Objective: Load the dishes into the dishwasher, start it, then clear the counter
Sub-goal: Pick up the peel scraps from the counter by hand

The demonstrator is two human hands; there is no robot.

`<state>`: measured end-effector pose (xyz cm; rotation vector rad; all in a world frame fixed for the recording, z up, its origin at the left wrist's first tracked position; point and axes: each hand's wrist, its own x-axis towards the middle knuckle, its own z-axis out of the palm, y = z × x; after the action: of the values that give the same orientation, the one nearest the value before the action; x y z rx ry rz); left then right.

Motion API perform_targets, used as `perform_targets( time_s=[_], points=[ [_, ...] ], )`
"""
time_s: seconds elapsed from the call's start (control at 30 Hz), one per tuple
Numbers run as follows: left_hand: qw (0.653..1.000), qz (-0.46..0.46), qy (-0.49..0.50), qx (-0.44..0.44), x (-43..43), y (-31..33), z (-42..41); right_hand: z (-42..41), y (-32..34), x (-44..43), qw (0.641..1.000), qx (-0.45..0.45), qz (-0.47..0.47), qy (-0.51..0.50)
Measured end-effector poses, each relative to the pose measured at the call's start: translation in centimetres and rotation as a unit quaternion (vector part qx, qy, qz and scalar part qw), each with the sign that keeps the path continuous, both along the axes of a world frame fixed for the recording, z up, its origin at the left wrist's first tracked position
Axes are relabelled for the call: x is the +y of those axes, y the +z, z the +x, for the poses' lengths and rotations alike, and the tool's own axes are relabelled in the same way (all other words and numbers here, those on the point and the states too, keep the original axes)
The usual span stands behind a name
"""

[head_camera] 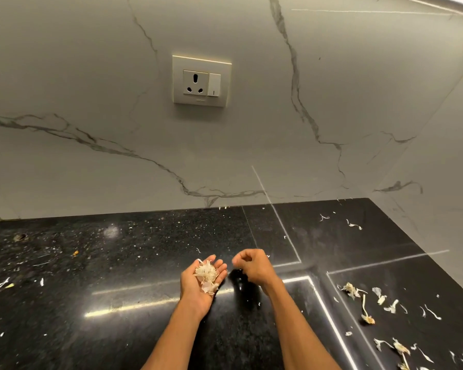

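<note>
A heap of papery peels point(207, 273) lay in the cupped left hand point(200, 284), palm up, fingers loosely together, above the black counter point(134, 263). Just beside it the right hand point(253, 266) hovered with fingertips pinched together; whether they held anything I could not tell. More scraps point(369, 303) littered the counter's right side

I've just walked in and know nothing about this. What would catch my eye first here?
Two bare hands over a black counter: the left hand is cupped, palm up, holding a small heap of pale papery peelings, while the right hand hovers beside it, fingers curled. More loose peel scraps litter the counter to the right, and a cream wall socket stands out on the marble backsplash above.
</note>
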<state>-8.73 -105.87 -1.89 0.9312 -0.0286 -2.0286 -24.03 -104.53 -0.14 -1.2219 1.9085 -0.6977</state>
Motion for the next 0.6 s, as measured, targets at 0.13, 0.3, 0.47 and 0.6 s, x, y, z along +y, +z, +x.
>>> perform_targets(
  time_s=[0.13, 0.3, 0.47, 0.6],
  points=[
    [1.000, 0.001, -0.012, 0.023, 0.9, 0.2, -1.7, 0.2, 3.8, 1.2, 0.996, -0.038, 0.004, 0.080],
    [0.998, -0.002, -0.051, 0.032, 1.9, 0.9, -3.2, -2.1, 6.2, 2.8, 1.000, 0.001, -0.017, 0.009],
    [0.996, -0.010, -0.081, 0.025, 3.0, 0.8, -3.8, -5.7, 5.2, 5.5, 0.999, 0.019, 0.015, -0.049],
    [0.995, -0.009, -0.089, 0.031, 3.8, 0.6, -3.9, -7.5, 2.1, 8.3, 0.992, 0.063, 0.088, -0.062]
  ],
)
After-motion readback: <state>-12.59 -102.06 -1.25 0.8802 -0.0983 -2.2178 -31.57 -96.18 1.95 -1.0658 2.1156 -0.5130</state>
